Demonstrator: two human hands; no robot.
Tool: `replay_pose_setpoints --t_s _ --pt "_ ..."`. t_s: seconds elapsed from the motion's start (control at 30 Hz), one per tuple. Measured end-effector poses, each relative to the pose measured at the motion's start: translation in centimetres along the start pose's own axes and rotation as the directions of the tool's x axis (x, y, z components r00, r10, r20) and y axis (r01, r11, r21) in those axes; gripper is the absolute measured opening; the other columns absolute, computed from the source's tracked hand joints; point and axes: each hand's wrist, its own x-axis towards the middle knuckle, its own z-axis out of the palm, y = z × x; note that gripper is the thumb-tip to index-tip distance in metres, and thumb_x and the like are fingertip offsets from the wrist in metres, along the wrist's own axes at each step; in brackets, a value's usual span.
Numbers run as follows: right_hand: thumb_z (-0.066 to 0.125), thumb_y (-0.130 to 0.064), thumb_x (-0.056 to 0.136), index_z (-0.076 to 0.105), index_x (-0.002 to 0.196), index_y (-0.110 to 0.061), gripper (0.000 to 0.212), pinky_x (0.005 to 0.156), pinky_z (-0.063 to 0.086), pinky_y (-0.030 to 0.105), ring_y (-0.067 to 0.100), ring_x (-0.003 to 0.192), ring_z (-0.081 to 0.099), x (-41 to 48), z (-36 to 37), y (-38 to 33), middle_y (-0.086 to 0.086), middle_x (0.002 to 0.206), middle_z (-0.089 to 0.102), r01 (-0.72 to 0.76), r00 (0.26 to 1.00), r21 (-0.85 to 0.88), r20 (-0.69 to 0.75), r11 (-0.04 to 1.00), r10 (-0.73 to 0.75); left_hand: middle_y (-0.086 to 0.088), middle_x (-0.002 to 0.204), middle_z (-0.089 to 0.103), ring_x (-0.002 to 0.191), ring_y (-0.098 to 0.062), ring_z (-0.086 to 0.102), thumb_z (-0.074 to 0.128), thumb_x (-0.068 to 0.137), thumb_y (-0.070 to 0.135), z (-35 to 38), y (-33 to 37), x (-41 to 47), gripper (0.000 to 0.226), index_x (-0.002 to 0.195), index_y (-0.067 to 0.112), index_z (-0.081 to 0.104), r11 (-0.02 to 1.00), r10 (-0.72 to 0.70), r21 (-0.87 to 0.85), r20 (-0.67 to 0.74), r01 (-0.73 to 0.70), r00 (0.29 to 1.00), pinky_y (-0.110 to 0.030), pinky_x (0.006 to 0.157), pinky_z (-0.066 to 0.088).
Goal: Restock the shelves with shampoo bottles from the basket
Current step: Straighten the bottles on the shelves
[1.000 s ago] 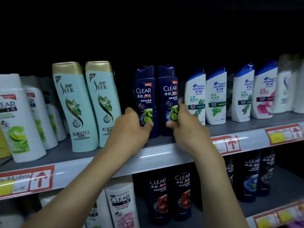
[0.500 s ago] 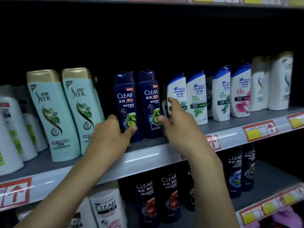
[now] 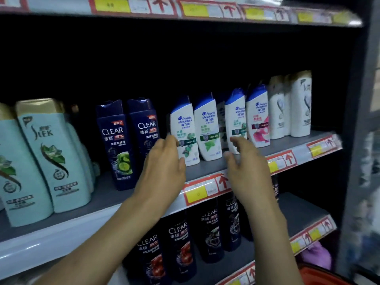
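Observation:
Two dark blue Clear bottles point(image 3: 117, 145) stand side by side on the middle shelf point(image 3: 205, 169). To their right stands a row of white Head & Shoulders bottles point(image 3: 207, 128) with blue caps. My left hand point(image 3: 164, 167) is open in front of the leftmost white bottle point(image 3: 185, 128), fingertips at its left edge. My right hand point(image 3: 244, 167) is open before the third white bottle point(image 3: 235, 118), fingers spread. Neither hand holds anything. A red basket rim point(image 3: 320, 274) shows at the bottom right.
Tall mint Slek bottles point(image 3: 53, 153) with gold caps fill the left of the shelf. White gold-capped bottles point(image 3: 300, 105) stand at its right end. Black Clear bottles point(image 3: 178, 243) line the shelf below. Red-and-yellow price tags run along the shelf edges. A grey upright point(image 3: 362, 140) bounds the right.
Both hands let go of the two dark blue Clear bottles and moved right to the Head & Shoulders bottles. The view has shifted right and up.

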Motion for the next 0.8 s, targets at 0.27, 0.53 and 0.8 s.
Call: replay_pose_setpoints --t_s 0.27,0.53,0.8 --pt "0.022 -0.033 0.104 0.041 0.143 -0.013 0.048 0.120 0.011 0.027 0.019 0.144 0.016 -1.6 2.0 0.7 0.001 0.147 0.042 0.179 0.977 -0.287 0.161 0.941 -0.137 -0.005 0.106 0.058 0.085 -0.017 0.055 0.061 0.090 0.018 1.1 0.0 0.6 0.027 0.116 0.011 0.061 0.997 -0.003 0.072 0.075 -0.002 0.997 -0.021 0.076 0.038" --pt "0.049 -0.020 0.098 0.052 0.129 -0.018 0.031 0.086 0.034 0.011 0.008 0.111 0.048 0.8 -0.7 2.2 -0.003 0.126 0.051 0.064 0.997 0.059 -0.057 0.996 -0.061 0.003 0.090 0.065 0.076 -0.014 0.059 0.062 0.088 0.020 2.5 3.8 2.3 0.022 0.110 0.021 0.058 0.997 0.046 -0.065 0.072 -0.041 0.996 -0.029 0.069 0.047" --pt "0.066 -0.018 0.090 0.030 0.141 -0.010 0.064 0.084 0.041 0.027 0.029 0.118 0.056 11.8 -4.9 8.3 0.013 0.133 0.056 -0.298 0.947 0.069 0.147 0.952 0.285 -0.005 0.065 0.050 0.055 -0.015 0.045 0.055 0.094 0.019 7.3 8.1 6.1 0.030 0.113 0.012 0.033 0.994 0.104 -0.021 0.084 -0.103 0.991 -0.040 0.054 0.048"
